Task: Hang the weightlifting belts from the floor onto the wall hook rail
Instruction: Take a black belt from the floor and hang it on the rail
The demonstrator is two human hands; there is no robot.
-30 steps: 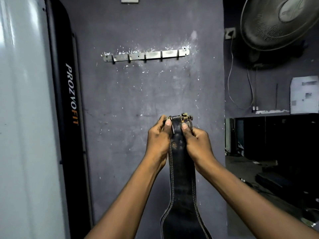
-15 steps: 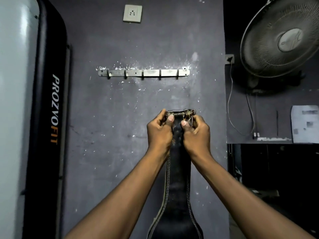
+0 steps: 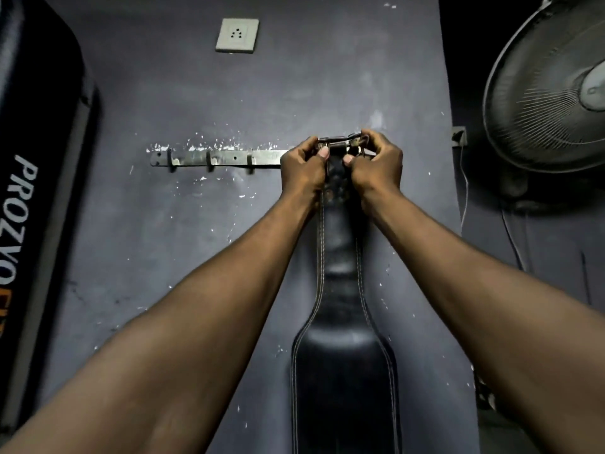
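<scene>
Against the dark wall, the left hand (image 3: 302,173) and right hand (image 3: 376,168) have their fingers (image 3: 322,154) closed around the buckle end (image 3: 340,144) of a black leather weightlifting belt (image 3: 343,355), pressed at the right end of the metal hook rail (image 3: 226,157); below the fingers the belt hangs down the wall.

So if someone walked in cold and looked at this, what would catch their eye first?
Most striking is the black leather belt hanging down the centre of the grey wall, its buckle end pinched between the left hand and right hand at the right end of the metal hook rail. Next come the big fan at upper right and the black pad lettered PROZVO at far left.
</scene>
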